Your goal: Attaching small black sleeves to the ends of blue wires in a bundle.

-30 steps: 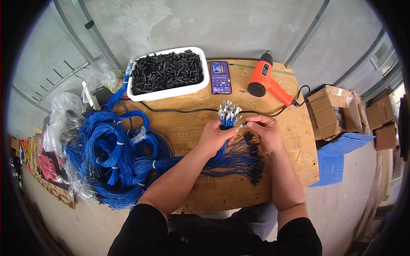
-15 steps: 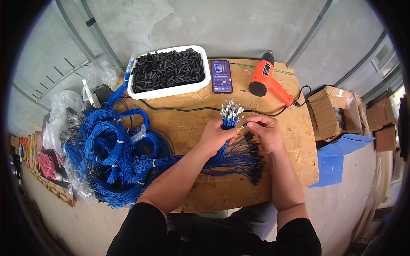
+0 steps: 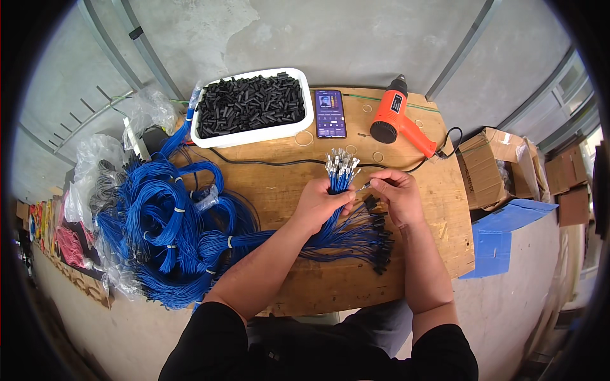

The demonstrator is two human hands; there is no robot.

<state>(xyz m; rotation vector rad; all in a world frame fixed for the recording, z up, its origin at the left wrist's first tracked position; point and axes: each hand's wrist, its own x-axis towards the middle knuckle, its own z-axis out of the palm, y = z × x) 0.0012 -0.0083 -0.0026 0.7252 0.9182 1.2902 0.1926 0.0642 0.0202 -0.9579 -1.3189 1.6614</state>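
My left hand [image 3: 323,204] is closed around a bundle of blue wires [image 3: 339,185], whose bare silvery terminals [image 3: 342,164] fan out above the fist. Just to its right, the thumb and fingers of my right hand [image 3: 399,198] pinch a single wire end. A bit of that wire's terminal [image 3: 364,187] shows between the two hands; the pinched part is hidden by the fingers. Below the hands, other wires of the bundle spread to the right and end in black sleeves [image 3: 380,244] lying on the wooden table [image 3: 438,238].
A white tub [image 3: 254,138] heaped with short black sleeves [image 3: 251,105] stands at the back. Beside it lie a phone [image 3: 330,114] and an orange heat gun [image 3: 400,120] with a black cord. Coiled blue wires [image 3: 159,216] cover the left side. Cardboard boxes [image 3: 489,168] stand at right.
The right hand has drawn slightly to the right, so a wider gap shows between it and the bundle. The terminals in my left hand have shifted a little left.
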